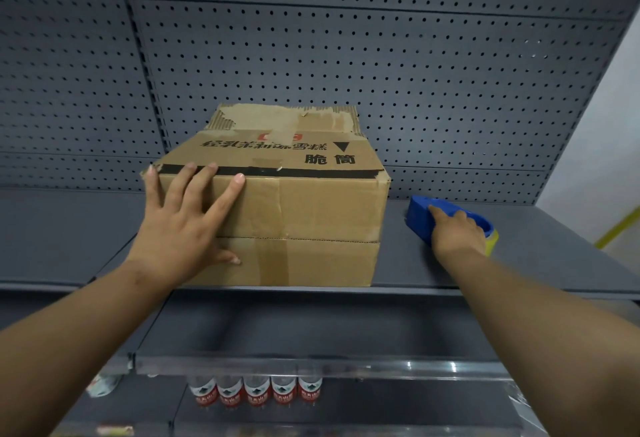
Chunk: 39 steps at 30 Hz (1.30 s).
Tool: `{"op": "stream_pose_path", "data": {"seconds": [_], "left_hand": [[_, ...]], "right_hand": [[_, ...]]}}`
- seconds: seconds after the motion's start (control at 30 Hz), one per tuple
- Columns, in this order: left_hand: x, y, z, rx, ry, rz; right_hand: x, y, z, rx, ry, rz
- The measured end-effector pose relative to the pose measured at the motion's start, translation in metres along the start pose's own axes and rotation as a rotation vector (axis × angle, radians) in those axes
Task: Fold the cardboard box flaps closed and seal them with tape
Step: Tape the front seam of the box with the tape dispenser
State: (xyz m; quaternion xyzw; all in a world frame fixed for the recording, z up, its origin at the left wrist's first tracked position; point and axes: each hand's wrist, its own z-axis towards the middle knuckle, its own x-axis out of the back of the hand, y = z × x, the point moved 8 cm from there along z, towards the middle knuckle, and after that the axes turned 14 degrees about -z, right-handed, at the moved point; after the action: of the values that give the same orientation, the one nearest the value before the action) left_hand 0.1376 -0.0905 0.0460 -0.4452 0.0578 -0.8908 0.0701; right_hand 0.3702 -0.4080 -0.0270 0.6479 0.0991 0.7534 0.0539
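Note:
A brown cardboard box (304, 208) with black printed characters stands on the grey shelf (519, 263), its top flaps folded down and the far flap torn. My left hand (183, 225) lies flat against the box's front left side, fingers spread up to the top edge. To the right of the box, a blue tape dispenser (420, 217) with a yellowish tape roll rests on the shelf. My right hand (457, 232) is wrapped over the dispenser, index finger stretched along its top.
A grey pegboard wall (381, 56) rises right behind the box. Below the shelf, a lower shelf carries a row of water bottles (256, 390) with red labels. A pale wall and a yellow bar show at the far right.

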Motion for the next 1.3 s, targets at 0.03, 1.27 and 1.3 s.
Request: {"op": "stream_pose_path", "data": {"seconds": [0.03, 1.27, 1.3], "left_hand": [[0.0, 0.0, 0.0, -0.001, 0.0, 0.0], [0.002, -0.02, -0.007, -0.026, 0.234, -0.263], [0.005, -0.02, -0.008, -0.022, 0.26, -0.313]], "right_hand": [[0.001, 0.0, 0.0, 0.0, 0.014, 0.021], [0.226, -0.157, -0.247, 0.686, 0.632, 0.632], [0.218, -0.158, -0.248, 0.697, 0.638, 0.621]]}}
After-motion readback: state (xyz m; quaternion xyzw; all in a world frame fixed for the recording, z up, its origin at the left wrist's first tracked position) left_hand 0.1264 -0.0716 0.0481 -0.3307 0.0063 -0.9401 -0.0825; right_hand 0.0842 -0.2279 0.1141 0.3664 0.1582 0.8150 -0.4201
